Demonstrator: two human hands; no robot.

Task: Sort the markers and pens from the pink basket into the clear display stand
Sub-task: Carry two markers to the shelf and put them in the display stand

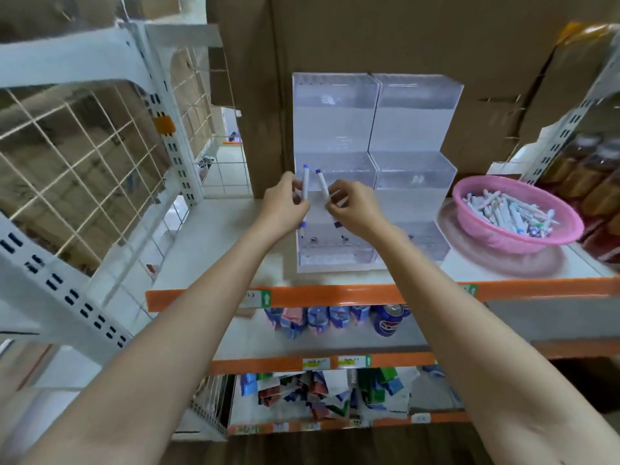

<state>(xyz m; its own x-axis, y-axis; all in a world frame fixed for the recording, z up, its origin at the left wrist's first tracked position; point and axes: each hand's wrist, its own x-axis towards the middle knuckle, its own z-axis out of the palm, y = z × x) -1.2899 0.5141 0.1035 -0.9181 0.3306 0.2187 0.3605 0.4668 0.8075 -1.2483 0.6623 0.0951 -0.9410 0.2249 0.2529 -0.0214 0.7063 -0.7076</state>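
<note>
Head view: looks forward at a white shelf point(228, 236) with the clear display stand point(416, 129) in the middle of it, set against brown cartons point(436, 35). Finds the pink basket point(570, 226) to the right of the stand, near it but apart, heaped with white markers and pens point(506, 209). Judging from that heap, far from finished with the sorting.

Holds one marker in each hand, in front of the left column of the stand, about level with its middle tier. Carries the left marker point(305, 182) almost upright and the right marker point(322, 184) tilted, its top leaning to the left, with blue at both ends of each. Probably holds them so, side by side and close, to compare colour or kind before choosing a compartment. Probably holds them upright to lower them end first into a tier.

Left hand point(285, 206): fingers point(297, 189) curled round the middle of the left marker, gripping it. Right hand point(352, 209): fingertips point(335, 193) pinching the right marker near its middle, with the other fingers bent in. Very close together, the two hands, yet with a small gap between.

Cannot tell whether the lowest tier already holds markers. Shows only small dark spots there, too blurred to name.
</note>
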